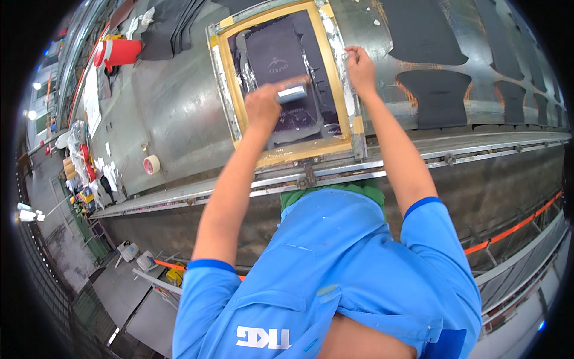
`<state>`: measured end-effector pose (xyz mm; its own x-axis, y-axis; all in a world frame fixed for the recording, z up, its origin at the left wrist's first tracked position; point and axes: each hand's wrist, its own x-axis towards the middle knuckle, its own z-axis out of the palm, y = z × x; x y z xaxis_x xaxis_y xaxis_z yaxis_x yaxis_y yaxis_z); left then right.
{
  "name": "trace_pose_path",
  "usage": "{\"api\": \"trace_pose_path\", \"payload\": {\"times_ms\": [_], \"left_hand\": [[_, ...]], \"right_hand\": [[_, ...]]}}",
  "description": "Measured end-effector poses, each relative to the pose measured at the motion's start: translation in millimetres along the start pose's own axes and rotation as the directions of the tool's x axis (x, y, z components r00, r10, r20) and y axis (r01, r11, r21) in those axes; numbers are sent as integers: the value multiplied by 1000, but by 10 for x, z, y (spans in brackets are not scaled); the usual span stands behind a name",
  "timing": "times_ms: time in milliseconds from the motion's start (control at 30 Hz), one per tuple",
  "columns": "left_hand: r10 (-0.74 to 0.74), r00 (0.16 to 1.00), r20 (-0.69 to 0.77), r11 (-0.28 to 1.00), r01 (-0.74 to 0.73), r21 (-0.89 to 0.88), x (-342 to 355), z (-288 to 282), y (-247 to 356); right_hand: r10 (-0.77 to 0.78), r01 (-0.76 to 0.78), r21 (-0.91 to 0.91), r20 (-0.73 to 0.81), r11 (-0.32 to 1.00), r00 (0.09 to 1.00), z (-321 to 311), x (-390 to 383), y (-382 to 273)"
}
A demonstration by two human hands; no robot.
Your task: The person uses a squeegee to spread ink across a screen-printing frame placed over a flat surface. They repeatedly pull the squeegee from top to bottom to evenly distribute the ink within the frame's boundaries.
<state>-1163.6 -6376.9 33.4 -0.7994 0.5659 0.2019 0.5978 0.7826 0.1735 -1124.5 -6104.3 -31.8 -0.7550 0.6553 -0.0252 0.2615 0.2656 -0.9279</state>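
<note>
A screen-printing frame (347, 122) with a yellowish inner border lies on the long metal table in front of me. Its dark purple mesh (326, 90) carries smears of wet ink and a pale printed design. My left hand (263, 106) is wrapped round a squeegee (292, 94), with its wooden grip and shiny metal part over the middle of the mesh. Where the squeegee's edge meets the mesh is hard to make out. At the frame's right side, my right hand (361, 70) has its fingers closed on the metal frame edge.
Dark cut fabric pieces (433, 99) lie flat on the table to the right. On the left are a red bucket (119, 52), a tape roll (152, 164) and dark sheets (170, 30). A metal rail (418, 157) with stops runs along the table's near edge.
</note>
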Motion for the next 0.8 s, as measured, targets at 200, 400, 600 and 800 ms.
{"api": "trace_pose_path", "payload": {"times_ms": [200, 400, 600, 800], "left_hand": [[-3, 998, -66, 1000, 2, -25, -1468, 2, 524], [15, 998, -60, 1000, -16, -26, -1884, -327, 724], [38, 999, -10, 990, -39, -135, -2221, -521, 637], [94, 981, -170, 995, -99, -18, -666, -747, -129]], "right_hand": [[130, -125, -59, 91, 990, 987, 6, 152, 17], [14, -14, 57, 0, 998, 1000, 90, 66, -38], [-101, 107, 85, -70, 991, 992, -71, -11, -72], [21, -19, 40, -30, 999, 999, -197, -100, -283]]}}
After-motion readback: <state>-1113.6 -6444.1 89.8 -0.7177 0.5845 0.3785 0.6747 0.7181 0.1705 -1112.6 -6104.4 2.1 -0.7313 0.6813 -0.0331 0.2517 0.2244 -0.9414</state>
